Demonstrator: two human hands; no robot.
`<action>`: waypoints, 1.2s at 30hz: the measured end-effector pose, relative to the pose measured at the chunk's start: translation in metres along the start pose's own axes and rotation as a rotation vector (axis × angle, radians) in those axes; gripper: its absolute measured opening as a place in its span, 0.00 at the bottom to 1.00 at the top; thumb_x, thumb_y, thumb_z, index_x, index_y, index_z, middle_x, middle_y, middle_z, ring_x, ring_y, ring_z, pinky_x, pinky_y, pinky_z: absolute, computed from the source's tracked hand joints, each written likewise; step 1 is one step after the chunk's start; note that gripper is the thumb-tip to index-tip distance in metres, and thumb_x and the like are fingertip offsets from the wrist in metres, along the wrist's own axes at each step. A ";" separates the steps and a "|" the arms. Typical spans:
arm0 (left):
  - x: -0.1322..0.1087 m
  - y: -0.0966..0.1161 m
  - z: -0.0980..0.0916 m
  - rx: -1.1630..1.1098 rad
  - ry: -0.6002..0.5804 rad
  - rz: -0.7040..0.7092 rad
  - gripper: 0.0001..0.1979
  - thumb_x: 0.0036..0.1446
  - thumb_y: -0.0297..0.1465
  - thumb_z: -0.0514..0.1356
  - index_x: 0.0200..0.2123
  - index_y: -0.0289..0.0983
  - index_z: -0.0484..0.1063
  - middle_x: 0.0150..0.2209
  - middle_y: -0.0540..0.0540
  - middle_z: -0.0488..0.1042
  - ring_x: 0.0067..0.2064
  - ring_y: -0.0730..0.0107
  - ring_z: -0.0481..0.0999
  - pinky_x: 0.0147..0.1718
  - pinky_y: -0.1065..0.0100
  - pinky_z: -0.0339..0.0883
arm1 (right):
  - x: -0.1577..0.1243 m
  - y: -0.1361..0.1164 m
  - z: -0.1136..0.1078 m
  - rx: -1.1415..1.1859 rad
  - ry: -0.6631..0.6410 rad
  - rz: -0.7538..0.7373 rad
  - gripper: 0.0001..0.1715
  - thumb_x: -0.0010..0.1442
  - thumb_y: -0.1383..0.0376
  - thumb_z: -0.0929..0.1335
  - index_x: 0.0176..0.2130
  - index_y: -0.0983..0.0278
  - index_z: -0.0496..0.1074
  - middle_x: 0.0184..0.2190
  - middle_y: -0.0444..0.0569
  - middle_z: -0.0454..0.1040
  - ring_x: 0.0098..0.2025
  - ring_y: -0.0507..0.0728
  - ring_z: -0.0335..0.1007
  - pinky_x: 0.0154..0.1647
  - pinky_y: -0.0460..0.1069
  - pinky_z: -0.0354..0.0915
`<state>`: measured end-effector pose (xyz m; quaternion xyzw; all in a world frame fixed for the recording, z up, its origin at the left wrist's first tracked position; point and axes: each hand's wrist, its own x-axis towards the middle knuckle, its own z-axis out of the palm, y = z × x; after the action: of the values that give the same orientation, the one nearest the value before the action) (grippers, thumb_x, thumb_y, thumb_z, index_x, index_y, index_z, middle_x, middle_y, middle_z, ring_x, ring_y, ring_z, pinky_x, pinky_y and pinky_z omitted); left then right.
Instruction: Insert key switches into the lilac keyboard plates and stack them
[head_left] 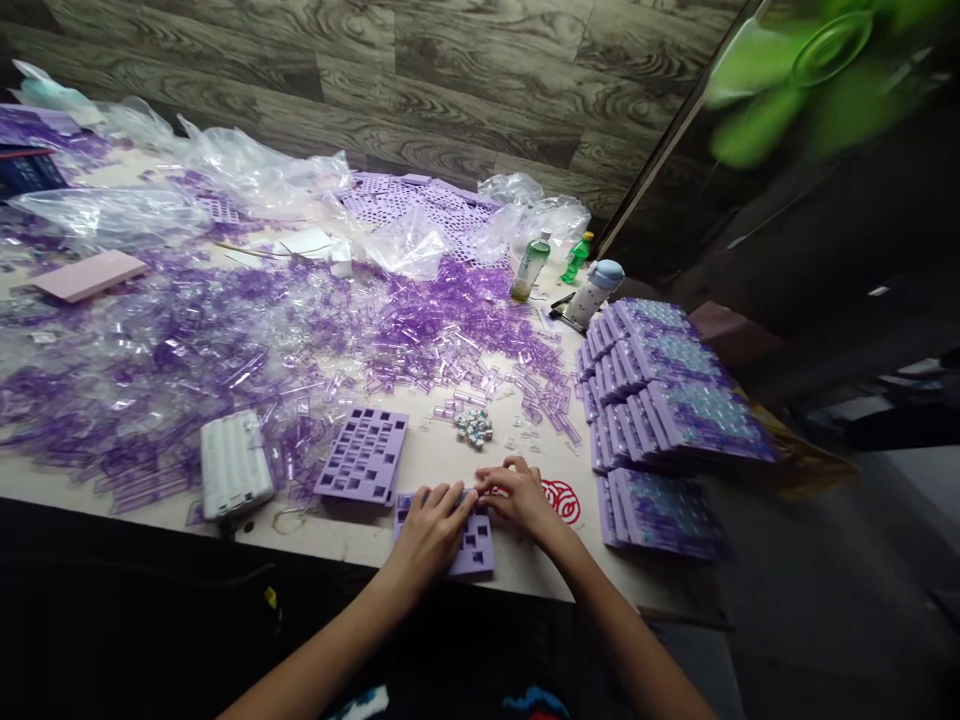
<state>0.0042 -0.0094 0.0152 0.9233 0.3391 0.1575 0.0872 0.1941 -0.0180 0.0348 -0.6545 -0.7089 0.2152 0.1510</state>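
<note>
A light purple panel with square holes (474, 550) lies at the table's front edge, partly covered by my hands. Across its upper left part rests my left hand (435, 520), its fingers stretched out over the surface. My right hand (517, 492) meets the panel's upper right corner, thumb and fingertips drawn together close to the left fingertips. What the right fingers pinch is too small to make out. To the left lies a second purple panel with square holes (364, 455). Beyond my hands is a small heap of shiny little parts (474, 428). Red rings (562, 500) lie beside my right wrist.
Stacks of purple panels (645, 400) stand on the right. Clear purple plastic pieces (435, 320) cover much of the table. A white case (235, 465) lies left. Bottles (531, 265) and a tumbler (596, 293) stand behind. A green fan (810, 80) is at upper right.
</note>
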 end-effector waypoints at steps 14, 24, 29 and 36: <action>-0.016 -0.012 -0.058 -0.198 0.451 -0.089 0.41 0.52 0.12 0.44 0.63 0.51 0.35 0.66 0.45 0.31 0.65 0.52 0.38 0.57 0.47 0.51 | -0.026 -0.015 -0.006 -0.012 0.065 -0.025 0.07 0.56 0.69 0.68 0.38 0.62 0.71 0.38 0.47 0.72 0.44 0.57 0.64 0.44 0.52 0.53; -0.030 -0.022 -0.097 -0.214 0.717 -0.216 0.38 0.54 0.13 0.46 0.60 0.57 0.47 0.66 0.51 0.35 0.65 0.49 0.40 0.55 0.41 0.52 | -0.031 0.017 -0.017 -0.141 0.305 0.010 0.13 0.59 0.66 0.64 0.45 0.62 0.69 0.46 0.52 0.70 0.49 0.62 0.62 0.44 0.55 0.56; -0.033 -0.034 -0.084 -0.260 0.677 -0.358 0.36 0.55 0.15 0.44 0.63 0.50 0.42 0.66 0.47 0.39 0.64 0.54 0.44 0.56 0.48 0.54 | -0.037 0.013 -0.014 -0.142 0.428 -0.129 0.14 0.62 0.62 0.60 0.46 0.62 0.68 0.45 0.53 0.71 0.49 0.61 0.64 0.43 0.55 0.60; -0.042 -0.046 -0.065 -0.270 0.677 -0.512 0.30 0.58 0.23 0.50 0.62 0.41 0.46 0.62 0.42 0.53 0.62 0.57 0.52 0.58 0.52 0.52 | -0.029 -0.019 -0.024 -0.219 0.544 -0.239 0.16 0.63 0.64 0.60 0.50 0.62 0.66 0.58 0.55 0.58 0.61 0.65 0.49 0.54 0.60 0.54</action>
<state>-0.0767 0.0015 0.0538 0.6865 0.5426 0.4671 0.1272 0.1928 -0.0454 0.0670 -0.6125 -0.7334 -0.0646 0.2878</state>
